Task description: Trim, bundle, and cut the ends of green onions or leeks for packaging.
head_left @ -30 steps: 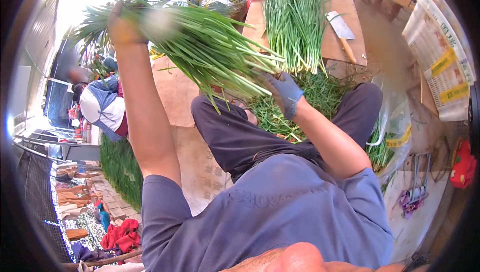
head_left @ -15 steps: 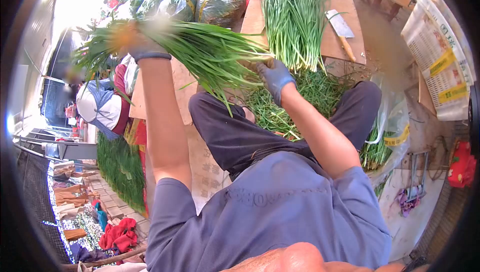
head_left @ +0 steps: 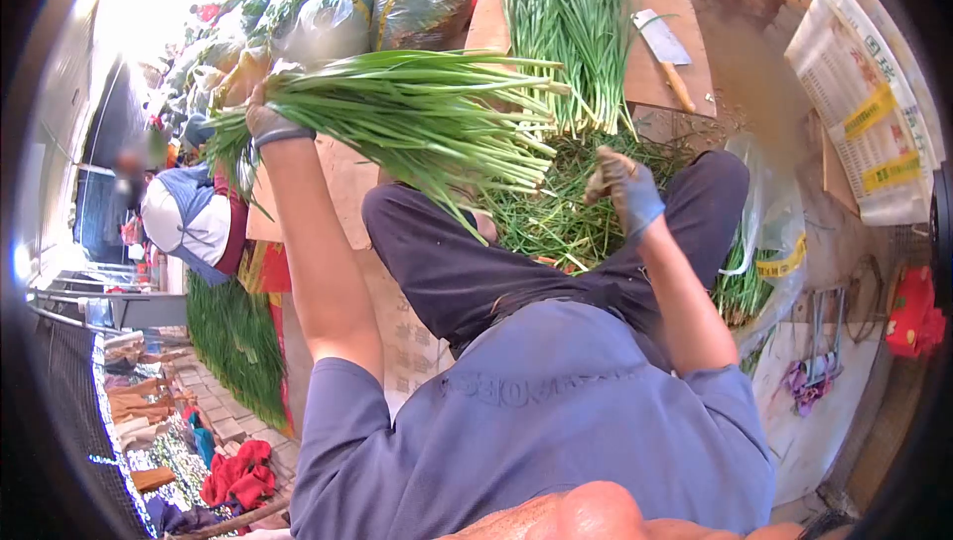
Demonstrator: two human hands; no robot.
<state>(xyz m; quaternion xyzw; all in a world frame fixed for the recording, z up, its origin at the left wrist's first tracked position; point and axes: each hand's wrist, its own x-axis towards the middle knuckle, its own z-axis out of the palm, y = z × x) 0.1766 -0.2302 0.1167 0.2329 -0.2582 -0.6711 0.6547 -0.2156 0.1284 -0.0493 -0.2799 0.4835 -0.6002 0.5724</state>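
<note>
My left hand [head_left: 273, 125], in a dark glove, grips a large bunch of garlic chives [head_left: 417, 98] by the leafy end. The pale cut stems point right, spread out above my knees. Gloved as well, my right hand [head_left: 627, 195] hangs apart from the bunch, its fingers loosely bent and nothing visible in them. Below it, loose green trimmings [head_left: 566, 227] lie heaped between my legs. More chives [head_left: 566, 44] are laid out on a wooden board [head_left: 650, 83], beside a cleaver [head_left: 665, 52] with a wooden handle.
Filled plastic bags [head_left: 422, 4] stand at the back. A clear bag of greens [head_left: 745, 287] is by my right knee, and a white woven sack [head_left: 869, 93] stands further right. Chives [head_left: 233, 341] are stacked at left, near another person [head_left: 189, 212].
My right hand has left the stem ends and moved right and down. The bunch in my left hand has shifted, its stems now fanned out more level.
</note>
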